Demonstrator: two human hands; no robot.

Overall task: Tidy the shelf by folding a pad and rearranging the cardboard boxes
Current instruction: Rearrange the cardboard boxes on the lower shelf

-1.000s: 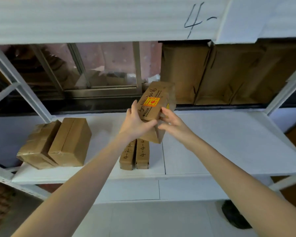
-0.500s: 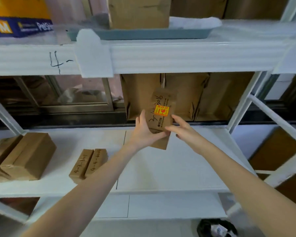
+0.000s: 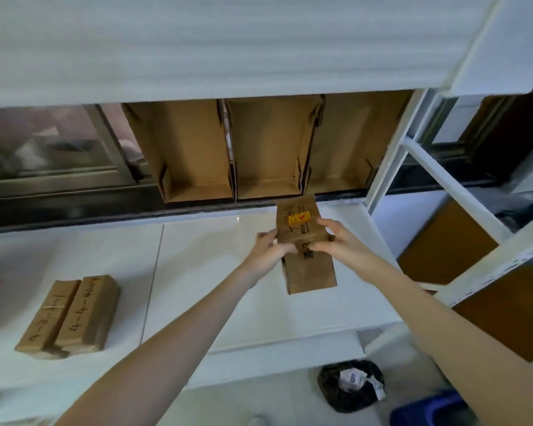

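Observation:
A brown cardboard box [image 3: 305, 272] with a yellow-red sticker and handwriting stands on the white shelf [image 3: 197, 272], right of centre. My left hand [image 3: 266, 252] grips its left side and my right hand [image 3: 340, 241] grips its right side, both near the top. Two slim taped boxes [image 3: 71, 315] with handwritten numbers lie side by side at the shelf's front left. Three open cardboard bins [image 3: 268, 149] stand in a row against the back of the shelf, just behind the held box.
A white shelf board [image 3: 228, 41] hangs overhead. A white upright post [image 3: 391, 149] stands at the right. On the floor below sit a black bag of rubbish [image 3: 350, 385] and a blue object [image 3: 431, 410]. A window [image 3: 50, 142] runs along the back left.
The held box has come down from mid-air to the shelf surface in front of the bins. The view has shifted, so the slim boxes now lie further left.

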